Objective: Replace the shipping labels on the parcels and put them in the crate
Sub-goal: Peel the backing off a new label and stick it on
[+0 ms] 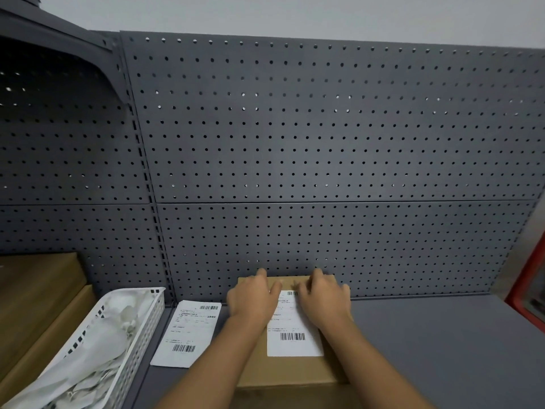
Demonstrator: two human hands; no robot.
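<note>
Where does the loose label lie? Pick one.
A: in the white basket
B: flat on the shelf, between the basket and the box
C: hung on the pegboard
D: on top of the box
B: the loose label lies flat on the grey shelf, with the basket on its left and the box on its right.

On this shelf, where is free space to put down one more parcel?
Free: the grey shelf right of the parcel, up to the red crate at the edge. Crowded: left of the parcel, a loose label lies beside the white basket, with cardboard boxes beyond.
</note>
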